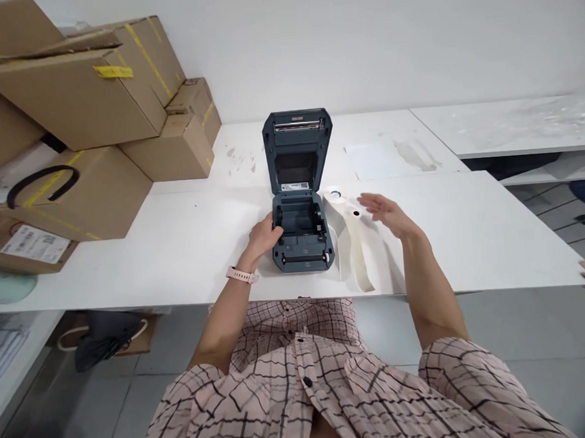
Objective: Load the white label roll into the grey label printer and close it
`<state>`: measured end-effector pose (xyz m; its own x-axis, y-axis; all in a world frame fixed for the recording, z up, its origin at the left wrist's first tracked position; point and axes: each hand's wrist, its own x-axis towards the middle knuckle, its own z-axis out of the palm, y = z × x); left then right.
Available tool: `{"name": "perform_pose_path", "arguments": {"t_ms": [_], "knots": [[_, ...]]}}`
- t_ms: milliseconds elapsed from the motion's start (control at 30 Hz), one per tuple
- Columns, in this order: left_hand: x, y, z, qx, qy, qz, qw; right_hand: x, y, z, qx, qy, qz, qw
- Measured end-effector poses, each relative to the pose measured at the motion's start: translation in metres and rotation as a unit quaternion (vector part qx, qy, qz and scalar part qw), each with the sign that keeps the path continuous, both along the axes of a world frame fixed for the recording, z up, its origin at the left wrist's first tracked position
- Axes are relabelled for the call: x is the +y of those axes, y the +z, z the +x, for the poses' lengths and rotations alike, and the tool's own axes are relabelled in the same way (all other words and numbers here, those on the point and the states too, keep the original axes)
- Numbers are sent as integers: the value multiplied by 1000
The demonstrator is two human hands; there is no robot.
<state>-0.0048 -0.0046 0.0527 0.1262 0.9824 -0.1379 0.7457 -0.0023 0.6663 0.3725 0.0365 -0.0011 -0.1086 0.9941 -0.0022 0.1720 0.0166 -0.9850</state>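
Observation:
A dark grey label printer point(302, 245) stands on the white table with its lid point(295, 159) raised and its inside bare to view. My left hand point(265, 237) grips the printer's left side, thumb over the rim. Just right of the printer rests a roll of label paper point(338, 199), its loose strip point(358, 254) trailing toward the table's front edge. Beyond that strip my right hand point(385, 214) hovers, fingers stretched out and holding nothing. A small black round spot point(356, 213) shows between the roll and this hand; I cannot tell what it is.
Cardboard boxes point(83, 93) with yellow tape are piled at the left, a black curved band point(44, 183) among them. A pale sheet point(371, 160) lies behind my right hand. The white table point(474, 233) ends close in front of my body.

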Motion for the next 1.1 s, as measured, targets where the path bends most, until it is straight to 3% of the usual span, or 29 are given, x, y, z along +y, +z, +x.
{"name": "perform_pose_path", "arguments": {"t_ms": [100, 200, 300, 367, 433, 533, 667, 733, 967, 1100], "knots": [[1, -2, 0, 4, 6, -1, 1000, -19, -17, -11, 28, 31, -36, 998], [-1, -3, 0, -15, 13, -3, 1000, -34, -13, -28, 87, 36, -42, 995], [-2, -3, -1, -42, 13, -3, 999, -47, 19, -38, 145, 39, -13, 989], [-2, -4, -1, -48, 12, -4, 999, -51, 49, -50, 111, 85, 39, 989], [-1, -5, -1, -40, 16, -1, 999, -49, 78, -72, 10, 174, 113, 978], [0, -9, 0, -35, 35, 9, 999, -36, 101, -124, -229, 254, 193, 920], [-3, -19, 2, -79, 75, 7, 994, -21, 91, -182, -505, 248, 179, 807], [-5, -24, 4, -106, 94, 13, 990, -22, 78, -192, -541, 232, 171, 790], [-4, -36, 6, -156, 124, 32, 979, -41, 48, -166, -413, 175, 289, 846], [-4, -38, 7, -172, 123, 29, 977, -36, 44, -159, -377, 216, 265, 861]]}}
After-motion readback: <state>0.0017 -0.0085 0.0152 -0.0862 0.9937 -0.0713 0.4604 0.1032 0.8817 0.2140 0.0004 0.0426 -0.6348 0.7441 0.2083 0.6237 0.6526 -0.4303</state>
